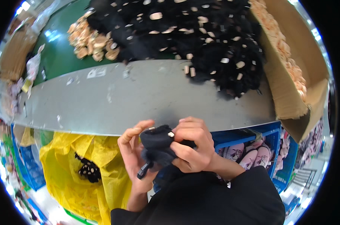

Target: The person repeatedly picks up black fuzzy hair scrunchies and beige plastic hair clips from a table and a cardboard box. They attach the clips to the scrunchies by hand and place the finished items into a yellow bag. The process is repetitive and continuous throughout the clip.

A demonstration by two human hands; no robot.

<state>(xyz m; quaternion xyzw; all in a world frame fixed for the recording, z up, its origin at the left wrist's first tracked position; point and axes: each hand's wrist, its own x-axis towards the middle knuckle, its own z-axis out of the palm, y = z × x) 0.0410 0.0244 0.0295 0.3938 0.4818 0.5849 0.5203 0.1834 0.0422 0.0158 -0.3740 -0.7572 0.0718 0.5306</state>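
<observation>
Most Was Seemingly Undone

A black cloth (157, 140) was gripped by left hand (134, 152) and right hand (194, 145). Beyond the grip, a big black pile (177, 37) was left. To the grip's left, an apparently finished bundle (89, 171) was held by a yellow bag (61, 153).

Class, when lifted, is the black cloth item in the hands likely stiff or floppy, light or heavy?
The black cloth item is probably floppy, since it folds and bunches. It seems light too: the right hand pinches it with the fingers.

White lettering (96, 72), too unclear to read, stands on the grey metal table (151, 93) and small black tag (142, 171).
</observation>
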